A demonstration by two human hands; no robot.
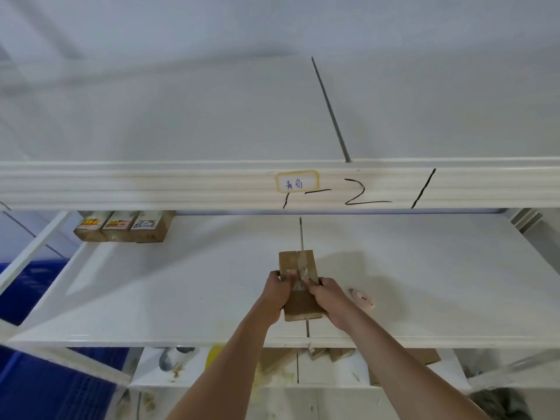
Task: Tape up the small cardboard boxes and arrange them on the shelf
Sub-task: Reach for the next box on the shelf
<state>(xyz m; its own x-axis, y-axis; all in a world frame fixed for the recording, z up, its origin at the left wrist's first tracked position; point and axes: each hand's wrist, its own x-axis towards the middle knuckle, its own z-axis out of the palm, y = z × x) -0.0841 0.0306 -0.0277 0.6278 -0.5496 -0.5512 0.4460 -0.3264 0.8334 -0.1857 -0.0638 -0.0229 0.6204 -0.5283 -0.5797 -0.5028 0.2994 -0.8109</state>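
A small brown cardboard box (298, 263) lies on the white shelf board (188, 283), its flaps meeting along the middle with clear tape over the seam. My left hand (277, 294) grips the box's left side, thumb on top. On the right side my right hand (328, 298) grips it, fingers pressing the tape at the seam. Three more small boxes (124, 227) with labels stand in a row at the shelf's back left.
A tape roll (362, 297) lies on the shelf just right of my right hand. The upper shelf beam (181, 186) with a label and marker writing hangs above. Loose cardboard and clutter sit on the lower shelf (342, 356). Blue crates (45, 386) stand at the lower left.
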